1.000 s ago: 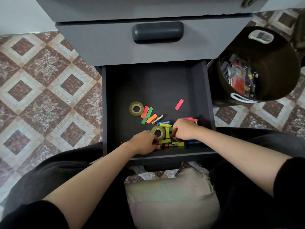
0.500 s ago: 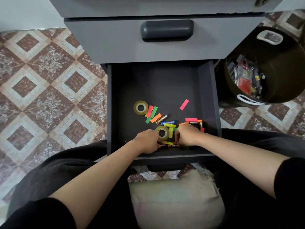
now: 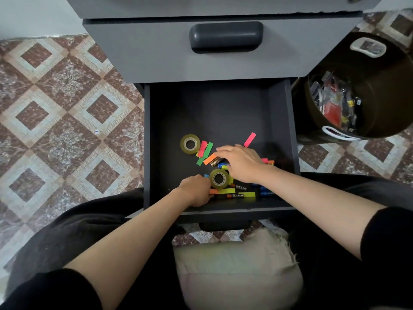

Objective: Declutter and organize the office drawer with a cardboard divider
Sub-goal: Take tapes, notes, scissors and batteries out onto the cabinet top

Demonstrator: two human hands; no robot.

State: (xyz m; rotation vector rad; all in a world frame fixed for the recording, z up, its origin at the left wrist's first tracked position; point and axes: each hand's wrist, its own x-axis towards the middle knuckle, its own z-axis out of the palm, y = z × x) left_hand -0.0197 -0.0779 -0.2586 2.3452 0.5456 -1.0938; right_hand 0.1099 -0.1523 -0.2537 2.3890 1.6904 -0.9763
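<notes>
The open dark drawer (image 3: 156,121) holds loose clutter near its front. One tape roll (image 3: 190,144) lies at the middle left, a second tape roll (image 3: 219,178) sits between my hands. Coloured sticky strips (image 3: 205,150) and several batteries (image 3: 237,195) are scattered around; a pink strip (image 3: 249,139) lies apart further back. My left hand (image 3: 195,190) is curled at the drawer's front, fingers closed beside the second roll; what it holds is hidden. My right hand (image 3: 240,163) lies flat, fingers spread, over the orange strip (image 3: 209,159) and batteries. No cardboard divider is in view.
A dark round basket (image 3: 380,70) full of pens and small items stands on the floor to the right. A closed grey drawer (image 3: 156,52) with a dark handle sits above. A beige cushion (image 3: 237,271) lies between my knees on the patterned tile floor.
My right hand has moved from the drawer's front up and left, spreading over the orange strip and batteries. My left hand stays curled at the front. The camera has shifted slightly.
</notes>
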